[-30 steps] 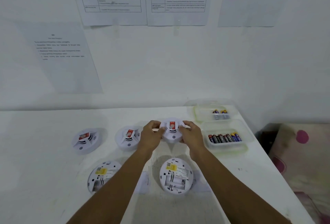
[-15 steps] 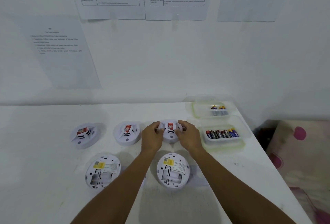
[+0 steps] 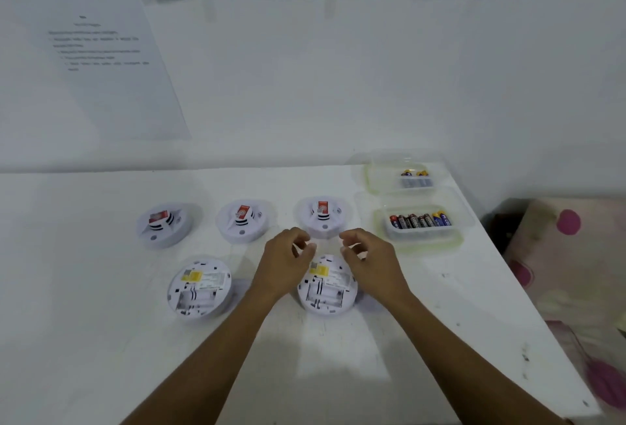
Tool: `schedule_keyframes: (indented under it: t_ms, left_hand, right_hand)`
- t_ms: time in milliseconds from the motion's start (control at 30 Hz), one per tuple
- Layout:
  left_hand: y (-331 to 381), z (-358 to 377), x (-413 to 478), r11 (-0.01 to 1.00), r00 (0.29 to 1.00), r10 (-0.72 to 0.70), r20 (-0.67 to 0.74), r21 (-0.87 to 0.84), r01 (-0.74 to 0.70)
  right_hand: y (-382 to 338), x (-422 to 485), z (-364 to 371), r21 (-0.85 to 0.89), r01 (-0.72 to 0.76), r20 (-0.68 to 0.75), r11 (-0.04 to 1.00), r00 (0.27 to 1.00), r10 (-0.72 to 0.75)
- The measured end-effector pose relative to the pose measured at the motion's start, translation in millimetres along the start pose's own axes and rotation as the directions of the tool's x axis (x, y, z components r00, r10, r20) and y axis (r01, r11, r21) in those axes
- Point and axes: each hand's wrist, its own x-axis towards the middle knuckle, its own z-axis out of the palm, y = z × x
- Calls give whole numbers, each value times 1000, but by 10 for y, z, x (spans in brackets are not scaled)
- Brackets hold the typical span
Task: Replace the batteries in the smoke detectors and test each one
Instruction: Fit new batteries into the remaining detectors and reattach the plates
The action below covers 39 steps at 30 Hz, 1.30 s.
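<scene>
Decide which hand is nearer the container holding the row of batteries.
Right. The right hand hovers just left of the container; the left hand sits farther left, beyond it.

Bare left hand (image 3: 284,267), right hand (image 3: 371,267)

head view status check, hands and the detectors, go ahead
Both empty: left hand and right hand, fingers loosely curled, above front-right detector. Its battery bay open, looks empty. Back-right detector sits free of both hands. Nothing in the way.

The light is soft, a bit dim and bluish. Faint grey shadows lie on the desk (image 3: 338,363). The words on the wall papers (image 3: 101,52) look blurry. Lines lean at the sides.
</scene>
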Motion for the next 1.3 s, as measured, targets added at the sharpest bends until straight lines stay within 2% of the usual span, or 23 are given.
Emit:
schedule_keyframes:
  t_ms: [167, 333, 400, 467, 567, 633, 667, 733, 767, 800, 967, 1067, 1200, 1300]
  left_hand:
    - [-3, -15, -189, 1000, 998, 21, 67, -7, -21]
    - [-4, 21, -253, 999, 998, 38, 49, -29, -36]
    - [19, 28, -268, 995, 1000, 12, 23, -97, -10]
    - [77, 30, -296, 959, 997, -72, 32, -271, 79]
    - [178, 39, -336, 797, 974, -207, 96, -561, 224]
    - [235, 64, -347, 635, 956, -238, 174, -716, 289]
    - [277, 75, -350, 506, 941, -237, 242, -796, 332]
    - [371, 83, -349, 187, 890, -219, 400, -878, 441]
    - [417, 73, -341, 74, 866, -203, 456, -875, 478]
    - [447, 66, -327, 10, 851, -181, 494, -864, 504]
    - [551, 41, -249, -66, 813, -38, 581, -814, 578]
    - [607, 54, -179, -108, 806, -26, 591, -803, 586]
    - [668, 125, -2, -100, 827, -2, 562, -823, 559]
    - [737, 202, 174, -135, 829, -7, 559, -822, 553]
  right_hand:
    - [11, -158, -47, -34, -11, 36, 999, 999, 12]
    - [-17, -261, -53, -61, -41, 86, 997, 995, 46]
    - [-39, -284, -63, -42, -38, 76, 998, 996, 41]
    - [-54, -299, -78, 20, -26, 52, 999, 998, 25]
    - [-119, -321, -124, 280, -116, 64, 953, 993, 102]
    - [-178, -314, -146, 403, -129, 58, 906, 992, 115]
    - [-204, -302, -146, 430, -113, 37, 896, 994, 108]
    - [-250, -264, -147, 436, -65, -33, 897, 996, 88]
    - [-265, -241, -149, 415, -34, -74, 909, 995, 71]
    - [-278, -219, -156, 382, 2, -111, 924, 993, 44]
    - [-281, -98, -250, 111, 156, -200, 981, 971, -132]
    - [-264, 7, -315, 31, 198, -192, 980, 963, -189]
    - [-252, 203, -425, -87, 262, -198, 961, 941, -274]
    - [-231, 421, -514, -171, 285, -120, 943, 944, -307]
